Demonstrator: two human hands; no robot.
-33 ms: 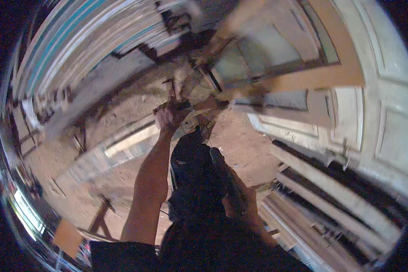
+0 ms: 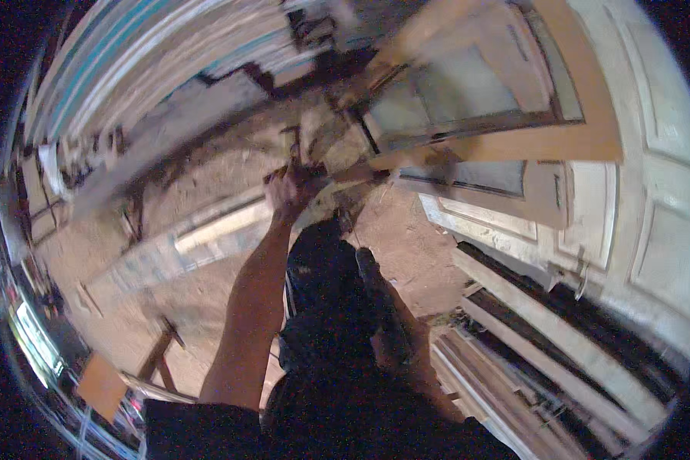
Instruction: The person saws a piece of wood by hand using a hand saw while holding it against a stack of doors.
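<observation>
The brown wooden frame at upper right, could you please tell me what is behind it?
A pale panelled door shows right of the wooden frame; what the frame itself covers cannot be seen.

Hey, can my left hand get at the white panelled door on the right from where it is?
Probably not: your left hand is left of centre, across the view from the white panelled door, and the tan wooden frame appears to lie between them.
</observation>
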